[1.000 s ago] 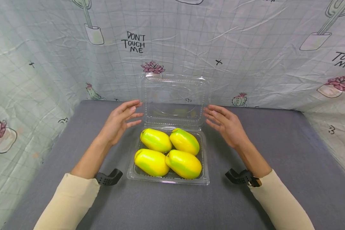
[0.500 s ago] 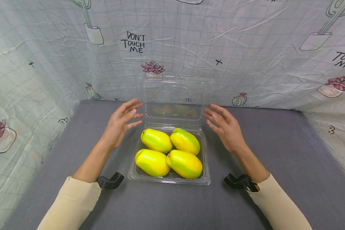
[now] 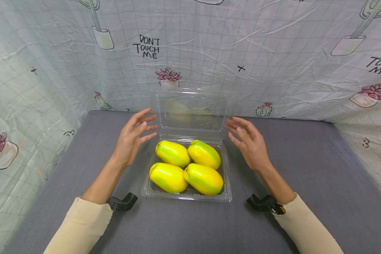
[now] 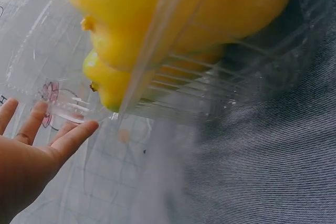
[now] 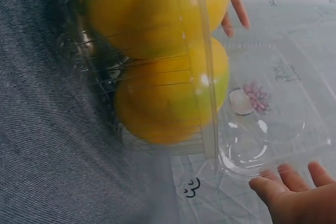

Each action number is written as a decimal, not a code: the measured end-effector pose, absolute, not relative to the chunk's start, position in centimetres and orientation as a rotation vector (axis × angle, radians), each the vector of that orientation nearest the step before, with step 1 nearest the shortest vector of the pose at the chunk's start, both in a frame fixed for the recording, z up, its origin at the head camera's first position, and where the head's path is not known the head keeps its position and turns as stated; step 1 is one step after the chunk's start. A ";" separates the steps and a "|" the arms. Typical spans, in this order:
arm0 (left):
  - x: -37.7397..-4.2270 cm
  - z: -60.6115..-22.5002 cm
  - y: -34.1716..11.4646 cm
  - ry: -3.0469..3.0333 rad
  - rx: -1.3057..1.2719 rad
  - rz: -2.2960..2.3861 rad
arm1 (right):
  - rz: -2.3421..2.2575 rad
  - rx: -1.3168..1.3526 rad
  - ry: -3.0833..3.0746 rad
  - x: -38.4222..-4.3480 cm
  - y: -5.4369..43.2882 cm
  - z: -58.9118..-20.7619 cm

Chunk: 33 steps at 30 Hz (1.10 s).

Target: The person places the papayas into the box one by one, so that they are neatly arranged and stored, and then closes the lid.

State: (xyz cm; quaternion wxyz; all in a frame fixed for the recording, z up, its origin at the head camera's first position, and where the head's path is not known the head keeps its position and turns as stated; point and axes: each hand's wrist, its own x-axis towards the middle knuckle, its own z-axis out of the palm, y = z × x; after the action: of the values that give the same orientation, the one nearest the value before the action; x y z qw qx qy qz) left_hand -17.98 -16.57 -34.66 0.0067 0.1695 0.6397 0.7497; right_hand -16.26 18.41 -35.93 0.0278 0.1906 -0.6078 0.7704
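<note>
Several yellow-green fruits [image 3: 168, 177], smooth and oblong like papayas or mangoes, lie in two rows in the base of a clear plastic clamshell box [image 3: 186, 198]. Its hinged lid [image 3: 192, 106] stands raised at the back. On the left, my left hand [image 3: 131, 135] has its fingers spread, with fingertips at the lid's left edge. My right hand [image 3: 249, 141] mirrors it at the right edge, fingers extended. Both wrist views show the left hand [image 4: 37, 153] and right hand [image 5: 296, 195] beside the transparent lid; whether the fingertips touch it I cannot tell.
The box rests on a grey cloth-covered table [image 3: 190, 229]. Behind and to the sides hangs a pale curtain [image 3: 203, 46] printed with cacti and lettering. A black wrist mount [image 3: 124, 203] sits on each forearm.
The lid's top edge is lower in the head view than before, and fruit reflections in it have shifted. Both hands stay nearly in place, fingers extended. The fruits remain in the box.
</note>
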 end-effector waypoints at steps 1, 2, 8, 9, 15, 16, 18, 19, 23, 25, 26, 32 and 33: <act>-17.9 -34.7 -16.5 1.990 0.532 2.359 | 2.376 0.596 -1.867 -16.2 18.4 -36.0; -17.9 -34.8 -16.5 1.983 0.535 2.371 | 2.371 0.603 -1.860 -16.2 18.4 -36.1; -17.6 -34.9 -16.2 1.977 0.549 2.408 | 2.342 0.634 -1.836 -16.0 18.4 -36.4; -17.5 -34.9 -16.2 1.976 0.551 2.412 | 2.339 0.638 -1.831 -16.0 18.4 -36.4; -17.3 -35.0 -16.0 1.968 0.558 2.444 | 2.332 0.673 -1.805 -15.8 18.3 -36.5; -17.2 -35.0 -16.1 1.970 0.559 2.448 | 2.331 0.680 -1.800 -15.7 18.3 -36.6; -17.1 -35.1 -16.1 1.976 0.557 2.451 | 2.331 0.691 -1.790 -15.7 18.2 -36.6; -17.1 -35.1 -16.1 1.979 0.555 2.454 | 2.328 0.697 -1.789 -15.7 18.3 -36.7; -17.1 -35.2 -16.1 1.991 0.548 2.456 | 2.313 0.724 -1.780 -15.6 18.2 -36.8; -17.1 -35.2 -16.0 1.999 0.548 2.458 | 2.305 0.735 -1.775 -15.6 18.2 -36.9; -17.0 -35.3 -16.0 1.999 0.549 2.460 | 2.304 0.737 -1.771 -15.6 18.2 -36.9; -16.8 -35.2 -15.9 1.987 0.560 2.490 | 2.284 0.756 -1.765 -15.4 18.1 -36.9; -16.8 -35.2 -15.9 1.986 0.563 2.496 | 2.276 0.761 -1.770 -15.3 18.1 -37.0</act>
State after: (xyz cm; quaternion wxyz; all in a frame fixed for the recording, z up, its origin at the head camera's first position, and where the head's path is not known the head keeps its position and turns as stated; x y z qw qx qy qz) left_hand -16.77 -15.89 -35.23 -0.0490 0.1737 0.6124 0.7696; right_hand -15.35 18.05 -36.95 0.0798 0.2544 -0.5916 0.7609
